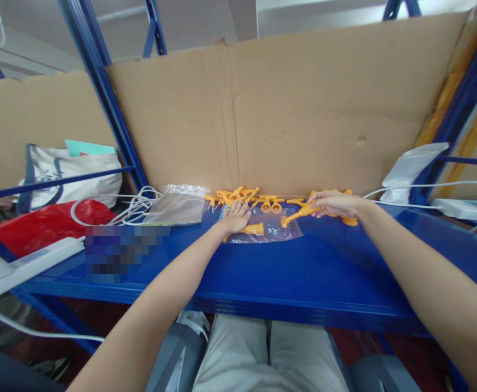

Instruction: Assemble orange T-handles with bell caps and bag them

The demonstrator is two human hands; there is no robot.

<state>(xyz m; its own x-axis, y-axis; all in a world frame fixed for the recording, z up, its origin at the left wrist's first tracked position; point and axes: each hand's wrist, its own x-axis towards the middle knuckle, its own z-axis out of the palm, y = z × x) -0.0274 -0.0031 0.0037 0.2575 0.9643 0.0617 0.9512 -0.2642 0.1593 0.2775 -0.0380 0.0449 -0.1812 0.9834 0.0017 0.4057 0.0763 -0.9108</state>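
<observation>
My left hand point(236, 219) lies with fingers spread over a clear plastic bag point(281, 233), beside a yellow plastic tube-shaped piece point(254, 230) with a flared end. Its palm hides part of that piece. My right hand point(332, 203) has its fingers closed on a yellow corkscrew point(294, 214), whose flared end points left over the bag. Behind my left hand is a row of yellow T-handled corkscrews point(238, 192), some showing metal spirals. Two yellow pieces with round open ends point(271, 206) stand between my hands. More yellow pieces point(349, 221) are partly hidden behind my right hand.
A blue metal table point(263, 277) is backed by a tall cardboard sheet point(304, 109). To the left lie flat plastic packets point(177, 209), white cables point(134, 207), a red bag point(54, 226) and a power strip point(46, 261). A white pouch point(412, 169) leans at the right post.
</observation>
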